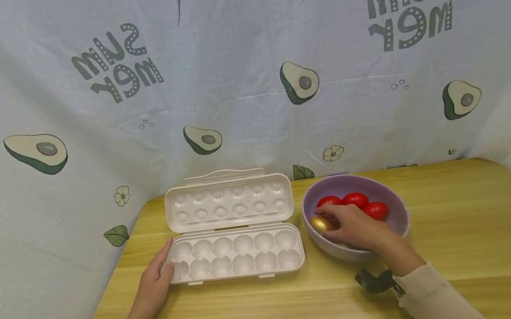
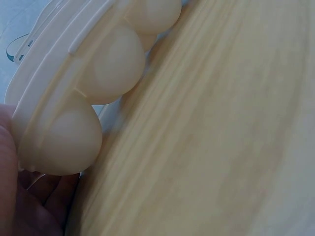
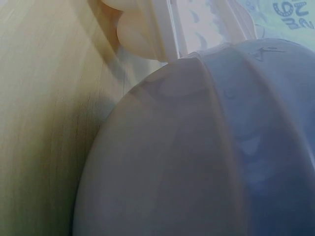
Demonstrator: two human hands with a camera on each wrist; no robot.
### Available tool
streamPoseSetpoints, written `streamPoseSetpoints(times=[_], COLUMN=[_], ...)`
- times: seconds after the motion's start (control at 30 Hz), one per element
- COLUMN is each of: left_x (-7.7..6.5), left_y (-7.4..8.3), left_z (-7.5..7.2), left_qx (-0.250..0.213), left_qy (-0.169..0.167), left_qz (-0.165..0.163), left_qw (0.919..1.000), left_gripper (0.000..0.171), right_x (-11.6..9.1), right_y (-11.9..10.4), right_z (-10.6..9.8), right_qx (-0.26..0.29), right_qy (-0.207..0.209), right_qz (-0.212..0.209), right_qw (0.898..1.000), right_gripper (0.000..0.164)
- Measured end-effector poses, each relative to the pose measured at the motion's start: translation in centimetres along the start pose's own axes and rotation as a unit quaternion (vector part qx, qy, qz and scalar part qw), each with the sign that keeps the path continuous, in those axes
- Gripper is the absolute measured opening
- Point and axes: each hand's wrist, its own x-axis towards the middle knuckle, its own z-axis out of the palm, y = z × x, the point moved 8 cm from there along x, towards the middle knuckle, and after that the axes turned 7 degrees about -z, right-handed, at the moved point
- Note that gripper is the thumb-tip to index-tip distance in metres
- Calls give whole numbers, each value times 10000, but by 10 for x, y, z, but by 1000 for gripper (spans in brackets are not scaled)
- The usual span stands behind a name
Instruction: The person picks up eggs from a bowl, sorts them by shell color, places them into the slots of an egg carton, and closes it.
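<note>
An egg carton (image 1: 233, 254) lies with its lid (image 1: 229, 204) raised behind it and bare cups facing up. My left hand (image 1: 154, 283) grips its left end, thumb over the rim and fingers underneath, as the left wrist view shows beside the rounded cups (image 2: 69, 137). To the right stands a purple bowl (image 1: 401, 213) with several red eggs (image 1: 355, 200) inside. Reaching into it, my right hand (image 1: 357, 226) pinches a gold egg (image 1: 320, 224) near the bowl's left wall. The bowl's side (image 3: 162, 162) fills the right wrist view and hides that hand.
Both things sit on a wooden table (image 1: 263, 318). A pale curtain (image 1: 240, 71) printed with avocados hangs close behind the table's back edge and along the left. The carton and bowl stand side by side, with a narrow gap.
</note>
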Motion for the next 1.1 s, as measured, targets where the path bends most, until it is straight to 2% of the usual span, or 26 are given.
streamPoseSetpoints(times=[0.47, 0.67, 0.83, 1.1], left_x=[0, -1, -1, -1], left_y=[0, 0, 0, 0], left_z=[0, 0, 0, 0], left_qx=[-11, 8, -1, -47], left_qy=[-7, 2, 1, 15], left_qz=[-103, -112, -129, -112], left_qw=[9999, 9999, 9999, 9999], left_gripper=[51, 51, 50, 50], right_x=[1, 2, 2, 1], right_y=[-3, -5, -4, -3], right_z=[-4, -7, -8, -12], right_qx=[-46, -56, 100, 409], right_qy=[273, 459, 579, 781], right_qz=[-257, -494, -580, -483], right_qw=[9993, 9977, 9966, 9949], right_gripper=[51, 50, 52, 54])
